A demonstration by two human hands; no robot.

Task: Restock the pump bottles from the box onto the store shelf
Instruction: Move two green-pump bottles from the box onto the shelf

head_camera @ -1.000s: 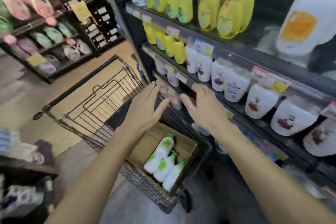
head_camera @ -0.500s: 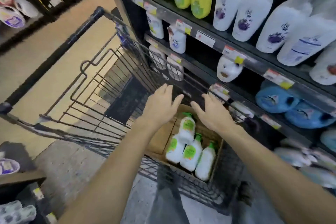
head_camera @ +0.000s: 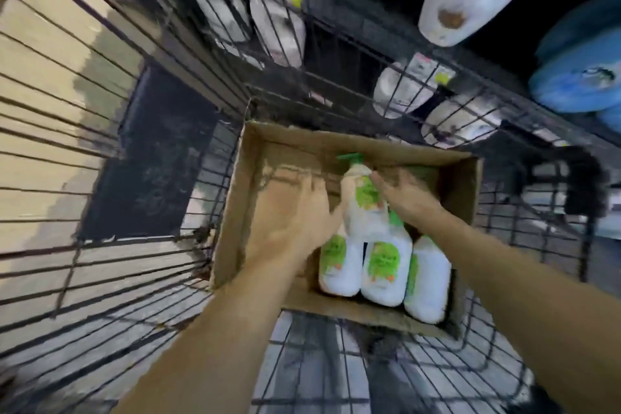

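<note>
The box [head_camera: 336, 148] under my hands is plain brown corrugated cardboard, matt, with rough torn edges. The pump bottles [head_camera: 384, 267] inside it are smooth white plastic with a slight sheen, green printed labels and green plastic pumps. The cart [head_camera: 100, 151] is dark wire metal, dull and worn. On the far right, the shelf [head_camera: 504, 54] packs look like glossy plastic film.

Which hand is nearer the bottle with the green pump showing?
Right. The right hand lies against the upper bottle on its label side. The left hand is beside its other flank; blur hides whether it touches.
</note>
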